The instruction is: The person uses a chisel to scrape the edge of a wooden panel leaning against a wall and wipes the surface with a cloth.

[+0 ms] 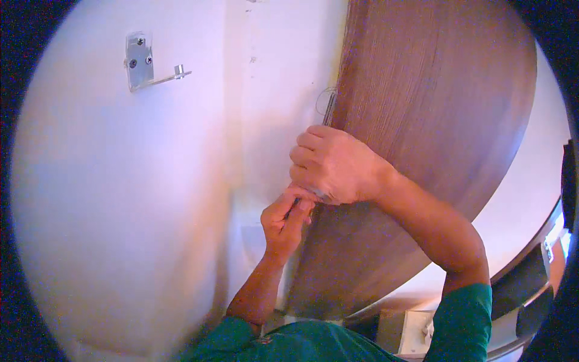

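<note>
My right hand point(341, 166) is closed in a fist, knuckles up, against the edge of a brown wood-grain panel point(434, 78). A thin dark, metallic strip point(329, 110) shows just above the fist along that edge; whether the hand holds it I cannot tell. Directly below, my left hand point(288, 217) is closed, its thumb and fingers pinched together and touching the underside of the right fist. A small grey, shiny bit point(321, 194) shows where the two hands meet. The rest of what they grip is hidden by the fingers.
On the white surface point(120, 181) at left, a metal bracket point(140, 63) is fixed with screws, its arm sticking out rightward with a short pin. A pale strip with small marks runs beside the panel. Lower right are a white box-like item point(415, 332) and dark furniture point(525, 283).
</note>
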{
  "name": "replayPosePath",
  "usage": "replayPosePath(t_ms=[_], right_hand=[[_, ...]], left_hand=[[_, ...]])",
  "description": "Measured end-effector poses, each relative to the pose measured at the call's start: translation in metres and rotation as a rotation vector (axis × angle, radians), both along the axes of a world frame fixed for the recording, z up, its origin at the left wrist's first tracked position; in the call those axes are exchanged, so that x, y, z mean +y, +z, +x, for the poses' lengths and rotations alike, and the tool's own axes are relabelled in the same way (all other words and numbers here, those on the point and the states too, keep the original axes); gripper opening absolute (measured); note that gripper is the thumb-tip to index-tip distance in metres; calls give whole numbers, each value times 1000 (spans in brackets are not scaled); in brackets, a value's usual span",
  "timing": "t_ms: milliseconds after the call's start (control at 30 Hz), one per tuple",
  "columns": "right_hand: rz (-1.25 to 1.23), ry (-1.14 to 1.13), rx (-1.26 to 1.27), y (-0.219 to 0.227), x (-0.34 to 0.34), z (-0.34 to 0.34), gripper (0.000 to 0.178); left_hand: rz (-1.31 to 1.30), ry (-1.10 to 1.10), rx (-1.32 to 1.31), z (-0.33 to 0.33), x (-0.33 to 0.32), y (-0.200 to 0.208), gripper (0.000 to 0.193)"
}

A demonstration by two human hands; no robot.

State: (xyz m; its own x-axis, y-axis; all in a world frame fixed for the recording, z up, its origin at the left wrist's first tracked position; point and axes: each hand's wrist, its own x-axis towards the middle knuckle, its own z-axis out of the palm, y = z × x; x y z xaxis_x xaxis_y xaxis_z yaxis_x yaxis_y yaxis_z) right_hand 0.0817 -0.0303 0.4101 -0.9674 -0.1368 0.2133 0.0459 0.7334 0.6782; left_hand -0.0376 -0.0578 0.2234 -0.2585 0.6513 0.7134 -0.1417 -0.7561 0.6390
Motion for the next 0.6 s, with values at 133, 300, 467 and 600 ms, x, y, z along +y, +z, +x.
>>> replayPosePath(t_ms=[133,300,467,600], right_hand=[[28,113,132,7,19,-28,33],[33,152,177,34,16,-37,32],[90,200,240,48,7,-37,34],[35,237,294,32,14,-25,36]], left_hand=[[-62,24,11,-17,-3,23,25],[-37,128,89,-25,-3,52,17],[95,262,210,-28,0,67,34],[176,349,202,-10,-1,58,33]])
